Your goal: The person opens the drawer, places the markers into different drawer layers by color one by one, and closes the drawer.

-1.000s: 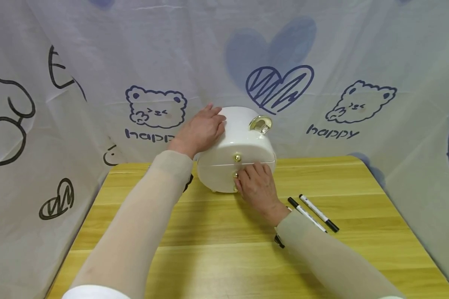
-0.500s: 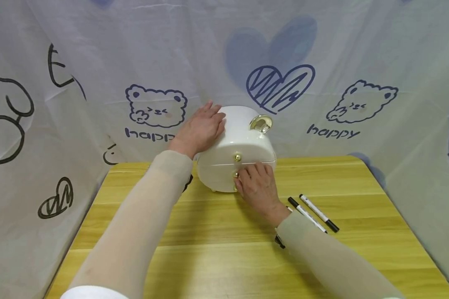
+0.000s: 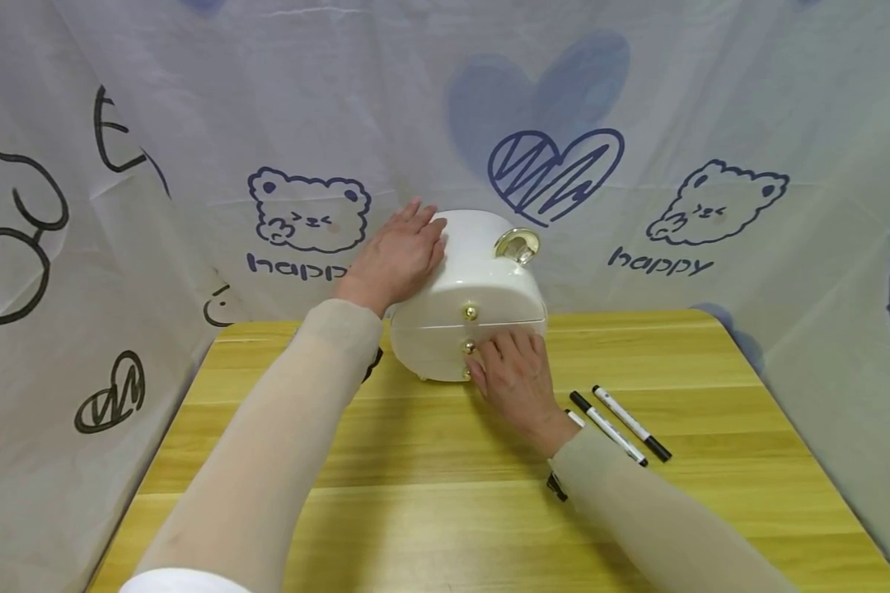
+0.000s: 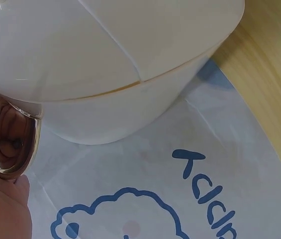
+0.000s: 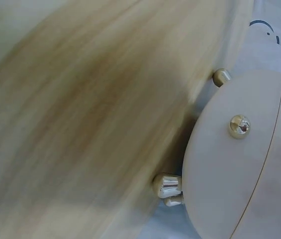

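A white rounded box [image 3: 433, 350] with two flush drawers stands at the back of the table. Its front bears an upper gold knob [image 3: 470, 313] and a lower gold knob [image 3: 470, 347]; a gold ear [image 3: 517, 245] shows at its top right. My left hand [image 3: 399, 259] rests on the box's upper left side, beside another gold ear [image 4: 13, 137] seen in the left wrist view. Just right of the lower knob, my right hand [image 3: 515, 383] is at the lower drawer front with bent fingers. In the right wrist view, the lower knob [image 5: 239, 127] is uncovered, and most of this hand lies outside the frame.
Two black-and-white markers, one marker [image 3: 632, 422] beside another marker [image 3: 608, 428], lie right of the box on the wooden table [image 3: 415, 511]. A white pen end [image 3: 574, 417] shows by the right wrist. A patterned cloth [image 3: 430, 99] hangs behind.
My right hand has shifted slightly down and to the right, off the lower knob. The left hand and the box stay almost still.
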Tool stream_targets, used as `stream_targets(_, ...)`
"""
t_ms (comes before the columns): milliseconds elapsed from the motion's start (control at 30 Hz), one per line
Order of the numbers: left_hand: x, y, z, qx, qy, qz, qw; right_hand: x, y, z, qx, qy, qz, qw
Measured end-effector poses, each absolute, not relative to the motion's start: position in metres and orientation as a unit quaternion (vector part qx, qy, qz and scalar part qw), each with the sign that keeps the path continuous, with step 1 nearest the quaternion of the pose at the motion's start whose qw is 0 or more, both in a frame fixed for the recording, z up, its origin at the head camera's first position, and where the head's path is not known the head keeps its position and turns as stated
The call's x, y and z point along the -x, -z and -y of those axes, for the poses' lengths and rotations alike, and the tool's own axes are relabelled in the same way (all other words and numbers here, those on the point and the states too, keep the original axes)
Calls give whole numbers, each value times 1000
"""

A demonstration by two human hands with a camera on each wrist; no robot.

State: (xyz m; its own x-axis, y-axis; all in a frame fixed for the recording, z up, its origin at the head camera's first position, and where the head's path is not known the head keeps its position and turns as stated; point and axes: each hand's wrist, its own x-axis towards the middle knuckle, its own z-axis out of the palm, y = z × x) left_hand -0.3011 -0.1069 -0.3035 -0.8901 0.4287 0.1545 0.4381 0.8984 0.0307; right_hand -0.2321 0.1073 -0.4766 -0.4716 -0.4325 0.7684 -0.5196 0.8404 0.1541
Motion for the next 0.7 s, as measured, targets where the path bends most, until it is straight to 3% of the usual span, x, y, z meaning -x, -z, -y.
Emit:
stream_targets(200, 301, 303, 107, 222, 31, 972, 72, 226, 485, -114, -287, -67, 852, 432)
stream_targets(433, 299, 302, 109, 222, 37, 972, 68, 217, 506, -113, -322, -64, 862, 387)
stream_targets(700, 299, 301, 106, 218, 44, 973, 61, 228, 519, -113, -339, -14, 855, 392)
